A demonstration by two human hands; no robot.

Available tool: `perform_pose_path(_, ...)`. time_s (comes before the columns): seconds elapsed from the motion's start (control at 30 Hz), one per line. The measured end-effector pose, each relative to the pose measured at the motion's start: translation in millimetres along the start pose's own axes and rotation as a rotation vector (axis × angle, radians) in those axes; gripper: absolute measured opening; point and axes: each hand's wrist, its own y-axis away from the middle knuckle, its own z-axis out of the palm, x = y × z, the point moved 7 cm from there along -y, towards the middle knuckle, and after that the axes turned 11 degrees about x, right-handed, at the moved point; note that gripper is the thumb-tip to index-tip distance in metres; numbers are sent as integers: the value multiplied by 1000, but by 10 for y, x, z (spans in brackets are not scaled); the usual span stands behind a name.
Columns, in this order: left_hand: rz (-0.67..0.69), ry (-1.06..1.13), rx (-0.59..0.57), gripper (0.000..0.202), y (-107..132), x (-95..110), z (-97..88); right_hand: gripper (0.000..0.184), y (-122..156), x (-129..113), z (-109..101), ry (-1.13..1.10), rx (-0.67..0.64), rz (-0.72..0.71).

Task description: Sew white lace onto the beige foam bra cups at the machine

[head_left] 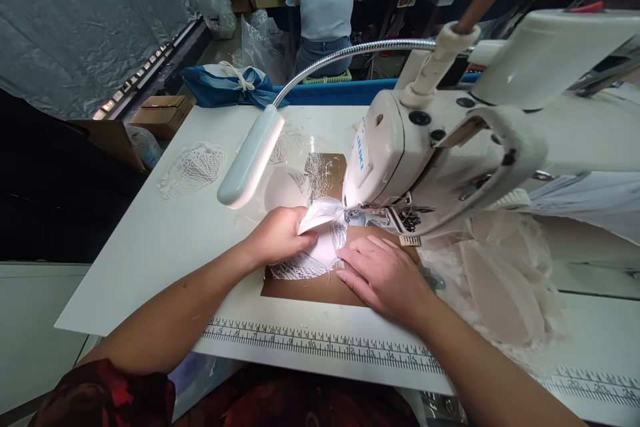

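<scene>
A white lace bra cup (320,251) lies under the needle area of a white sewing machine (373,153). My left hand (280,233) grips the cup's folded upper edge between thumb and fingers, on the left of the needle. My right hand (383,273) rests palm down, fingers stretched out, its fingertips touching the cup's right edge and the brown board (300,290) beneath. The presser foot and needle are partly hidden by the machine head and the fabric.
A gooseneck lamp (253,157) arches over the table (165,240). Lace pieces (195,167) lie at left, and beige cups with lace (500,280) are heaped at right. A printed ruler (320,343) runs along the front edge. Another person (327,0) sits ahead, facing away.
</scene>
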Motion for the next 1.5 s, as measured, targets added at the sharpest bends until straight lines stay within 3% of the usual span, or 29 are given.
perform_pose_path(0.17, 2, -59, -7, 23, 12, 3, -7, 25, 22, 9, -5, -19, 3, 19)
perform_pose_path(0.33, -30, 138, -1, 17, 14, 1, 21, 27, 32, 15, -12, 4, 4, 19)
perform_pose_path(0.47, -77, 286, -43, 28, -2, -16, 79, 29, 7, -3, -6, 38, -6, 1)
perform_pose_path(0.73, -100, 239, -34, 30, -19, -32, 108, 32, -4, 95, -28, 164, 48, 59)
perform_pose_path(0.83, -22, 89, 7, 28, 15, 12, 59, 30, -1, 104, -29, 180, 53, 67)
perform_pose_path(0.93, 129, -246, 180, 42, 39, 89, -101, 26, -3, 110, -26, 165, 39, 87)
perform_pose_path(1.0, 353, -458, 342, 61, 66, 235, -184, 23, -7, 113, -24, 154, 28, 97)
perform_pose_path(1.07, 665, -580, 411, 57, 126, 403, -123, 22, -9, 118, -22, 151, 19, 104)
perform_pose_path(1.13, 936, -600, 321, 36, 188, 483, 57, 23, -12, 121, -20, 153, 8, 108)
perform_pose_path(1.17, 1008, -585, 245, 30, 200, 483, 148, 25, -12, 123, -19, 152, 1, 110)
perform_pose_path(1.23, 1017, -551, 109, 29, 177, 434, 283, 26, -15, 126, -20, 142, -15, 121)
perform_pose_path(1.3, 934, -549, 31, 30, 127, 367, 350, 25, -18, 128, -25, 124, -31, 135)
perform_pose_path(1.5, 876, -516, 7, 31, 144, 387, 352, 23, -8, 173, -50, 87, -10, 188)
